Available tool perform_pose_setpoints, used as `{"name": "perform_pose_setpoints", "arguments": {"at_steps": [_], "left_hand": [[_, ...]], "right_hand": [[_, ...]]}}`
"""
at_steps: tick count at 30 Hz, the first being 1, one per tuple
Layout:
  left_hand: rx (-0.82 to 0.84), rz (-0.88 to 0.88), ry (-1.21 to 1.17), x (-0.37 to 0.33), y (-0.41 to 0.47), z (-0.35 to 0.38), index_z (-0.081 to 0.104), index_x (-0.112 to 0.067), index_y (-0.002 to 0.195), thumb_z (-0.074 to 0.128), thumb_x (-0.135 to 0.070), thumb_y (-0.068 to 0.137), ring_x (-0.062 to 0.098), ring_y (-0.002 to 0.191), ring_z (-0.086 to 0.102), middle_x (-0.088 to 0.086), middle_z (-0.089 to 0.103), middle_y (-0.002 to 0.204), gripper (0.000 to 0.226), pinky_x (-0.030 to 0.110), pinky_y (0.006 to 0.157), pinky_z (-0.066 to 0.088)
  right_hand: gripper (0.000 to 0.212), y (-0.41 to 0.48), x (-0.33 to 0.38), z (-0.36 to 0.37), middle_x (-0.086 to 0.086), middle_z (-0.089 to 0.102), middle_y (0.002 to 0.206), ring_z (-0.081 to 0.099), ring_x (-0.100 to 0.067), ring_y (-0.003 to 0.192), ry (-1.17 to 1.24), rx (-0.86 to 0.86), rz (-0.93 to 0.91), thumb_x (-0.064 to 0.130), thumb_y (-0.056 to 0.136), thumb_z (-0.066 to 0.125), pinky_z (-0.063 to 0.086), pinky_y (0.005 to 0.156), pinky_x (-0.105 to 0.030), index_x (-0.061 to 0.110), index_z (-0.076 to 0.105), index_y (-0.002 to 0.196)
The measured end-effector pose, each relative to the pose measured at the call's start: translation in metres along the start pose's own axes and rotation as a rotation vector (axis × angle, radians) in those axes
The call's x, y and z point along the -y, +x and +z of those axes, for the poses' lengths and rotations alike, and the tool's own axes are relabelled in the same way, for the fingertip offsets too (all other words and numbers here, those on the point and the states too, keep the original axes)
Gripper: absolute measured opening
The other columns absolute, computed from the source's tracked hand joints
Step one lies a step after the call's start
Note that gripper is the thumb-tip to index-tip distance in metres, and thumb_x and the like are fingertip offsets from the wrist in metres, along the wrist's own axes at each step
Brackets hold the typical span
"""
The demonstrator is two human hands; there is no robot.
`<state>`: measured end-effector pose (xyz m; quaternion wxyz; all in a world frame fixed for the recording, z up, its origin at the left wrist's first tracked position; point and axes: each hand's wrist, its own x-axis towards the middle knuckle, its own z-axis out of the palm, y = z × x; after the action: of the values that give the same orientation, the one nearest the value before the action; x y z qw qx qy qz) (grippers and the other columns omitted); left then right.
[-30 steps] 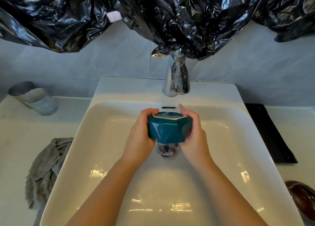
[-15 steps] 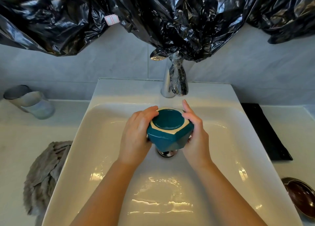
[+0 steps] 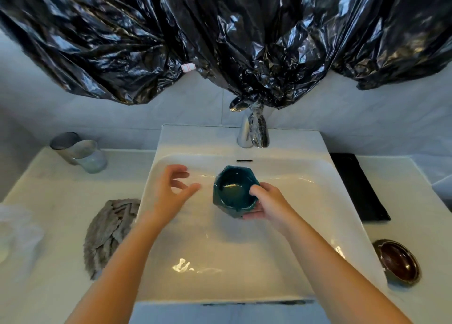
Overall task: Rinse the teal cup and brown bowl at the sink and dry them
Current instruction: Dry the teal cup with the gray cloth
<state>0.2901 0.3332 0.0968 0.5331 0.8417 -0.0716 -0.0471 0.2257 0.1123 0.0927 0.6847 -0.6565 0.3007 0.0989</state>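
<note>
Over the sink, I see the teal cup held mouth-up in the right hand — thumb hooked inside the rim, fingers curled under the faceted wall. The left hand hovers beside it, fingers spread, holding nothing. Glazed and likely wet, so I judge it stiff, weighty, slippery and chippable — rim-and-wall seems the safest hold. The brown bowl waits on the tabletop at right.
</note>
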Motion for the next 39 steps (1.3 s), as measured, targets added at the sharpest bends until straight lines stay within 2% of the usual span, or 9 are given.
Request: {"name": "perform_pose_setpoints", "arguments": {"at_steps": [5,7,11,17,20,25,33,36,39], "left_hand": [[-0.223,-0.083,0.466,0.067,-0.022,-0.081,0.066,-0.010,0.107,0.068,-0.011,0.084,0.028,0.096,0.057,0.012,0.061,0.109,0.022,0.039,0.082,0.047],[-0.093,-0.219,0.691,0.100,-0.023,-0.093,0.071,-0.013,0.102,0.067,-0.019,0.083,0.035,0.098,0.056,0.017,0.062,0.112,0.020,0.039,0.083,0.044],[0.226,-0.470,0.858,0.146,-0.026,-0.090,0.045,-0.030,0.137,0.066,-0.045,0.079,0.037,0.134,0.030,0.014,0.029,0.151,0.064,0.046,0.107,0.032],[-0.031,-0.398,0.730,0.139,-0.031,-0.084,0.065,-0.005,0.111,0.052,0.009,0.075,0.041,0.101,0.054,0.026,0.054,0.119,0.041,0.042,0.081,0.048],[-0.133,-0.307,0.627,0.105,-0.027,-0.092,0.069,-0.003,0.106,0.053,0.016,0.070,0.041,0.090,0.057,0.024,0.059,0.104,0.043,0.042,0.074,0.050],[-0.324,-0.050,0.535,0.024,-0.033,-0.090,0.068,-0.003,0.109,0.059,0.012,0.077,0.038,0.096,0.057,0.021,0.058,0.114,0.036,0.042,0.086,0.048],[0.009,0.091,0.341,-0.058,-0.030,-0.030,0.067,-0.024,0.110,0.064,-0.001,0.074,0.019,0.092,0.062,0.000,0.067,0.103,0.043,0.029,0.085,0.050],[0.100,0.068,0.245,-0.067,-0.028,0.020,0.050,-0.029,0.123,0.067,-0.007,0.080,0.001,0.078,0.059,-0.014,0.061,0.090,0.052,0.007,0.065,0.046],[0.081,0.110,0.201,-0.062,-0.024,0.056,0.052,-0.028,0.118,0.072,-0.020,0.081,0.005,0.087,0.061,-0.010,0.065,0.094,0.043,0.016,0.072,0.051]], "right_hand": [[0.022,-0.024,0.000,0.010,-0.012,0.063,0.087,0.071,-0.027,0.073,-0.098,-0.019,0.040,0.016,0.090,0.056,0.061,0.078,-0.049,0.002,0.059,0.106],[0.023,-0.026,0.000,0.016,-0.011,0.063,0.088,0.071,-0.024,0.070,-0.131,-0.016,0.045,0.017,0.090,0.057,0.061,0.078,-0.049,0.001,0.059,0.106],[0.014,-0.028,0.000,0.028,-0.011,0.061,0.084,0.069,-0.022,0.065,-0.127,-0.007,0.047,0.016,0.089,0.059,0.061,0.078,-0.048,0.005,0.057,0.096],[0.005,-0.028,-0.005,0.031,-0.009,0.061,0.081,0.068,-0.018,0.061,-0.126,-0.019,0.049,0.015,0.090,0.057,0.061,0.077,-0.045,0.010,0.057,0.088],[0.007,-0.028,-0.006,0.028,-0.009,0.062,0.084,0.069,-0.020,0.063,-0.141,-0.020,0.048,0.016,0.090,0.058,0.062,0.075,-0.042,0.010,0.057,0.090],[0.021,-0.025,-0.005,0.024,-0.014,0.066,0.099,0.073,-0.026,0.077,-0.140,-0.042,0.025,0.026,0.087,0.063,0.062,0.074,-0.045,0.008,0.057,0.096],[0.026,-0.022,0.004,0.008,-0.002,0.062,0.096,0.069,-0.022,0.077,-0.231,-0.171,-0.066,0.042,0.090,0.060,0.060,0.056,-0.029,0.016,0.055,0.093],[0.027,-0.017,0.005,-0.002,-0.004,0.064,0.091,0.071,-0.025,0.076,-0.233,-0.193,-0.090,0.043,0.090,0.060,0.054,0.047,-0.024,0.017,0.054,0.089],[0.027,-0.010,0.004,-0.012,-0.008,0.067,0.092,0.070,-0.023,0.077,-0.227,-0.186,-0.083,0.040,0.091,0.057,0.059,0.052,-0.029,0.013,0.055,0.092]]}}
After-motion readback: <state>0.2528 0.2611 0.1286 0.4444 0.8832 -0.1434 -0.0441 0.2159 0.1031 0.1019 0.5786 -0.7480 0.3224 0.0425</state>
